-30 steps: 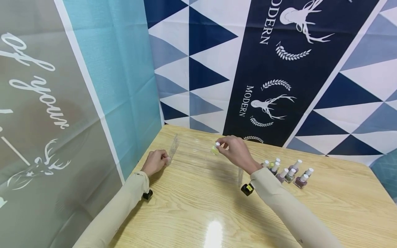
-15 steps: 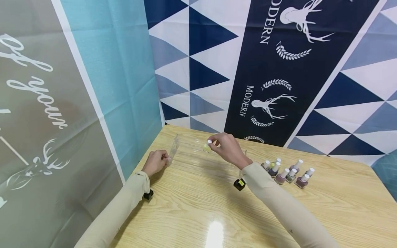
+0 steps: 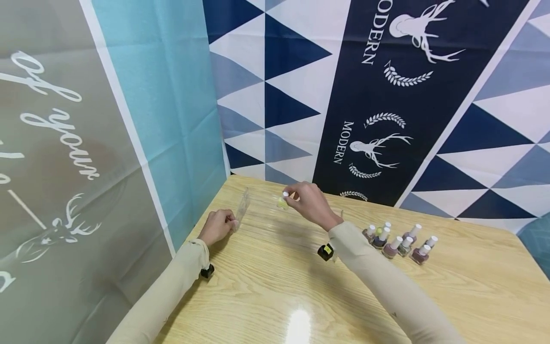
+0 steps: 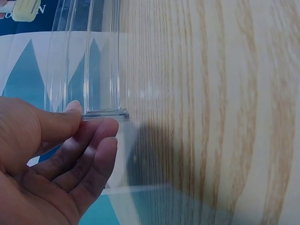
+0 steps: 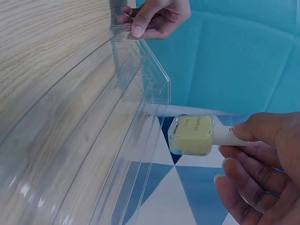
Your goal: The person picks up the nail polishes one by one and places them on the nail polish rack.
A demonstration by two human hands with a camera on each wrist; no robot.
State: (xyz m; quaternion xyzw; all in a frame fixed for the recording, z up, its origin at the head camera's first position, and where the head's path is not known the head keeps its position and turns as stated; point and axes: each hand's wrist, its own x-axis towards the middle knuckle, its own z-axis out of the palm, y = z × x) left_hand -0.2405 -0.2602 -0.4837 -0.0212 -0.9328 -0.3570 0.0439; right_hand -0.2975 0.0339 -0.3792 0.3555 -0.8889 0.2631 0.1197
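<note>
Patterned fabric hangings (image 3: pixel 296 86) close off the corner behind a pale wood-grain tabletop (image 3: pixel 258 291). Clear stepped rack (image 5: pixel 101 126) sits on it, toward the left. Left hand (image 3: pixel 218 226) at the near-left end: thumb and fingers pinch the rack's edge, apparently to steady it. Right hand (image 3: pixel 311 203) grips the white cap (image 5: pixel 228 136) of a yellow polish bottle (image 5: pixel 192 135) between thumb and fingers; bottle is off the tabletop, over or beside the rack, depth hard to judge. Right wrist view shows a gap between the two.

Progress, my judgement: early. One bottle in hand, not yet set down. Other bottles (image 3: pixel 390 250) stand grouped on the tabletop at right, mostly dark or purplish, one yellowish. None made out on the rack, though the right sleeve (image 3: pixel 378 272) hides some.
</note>
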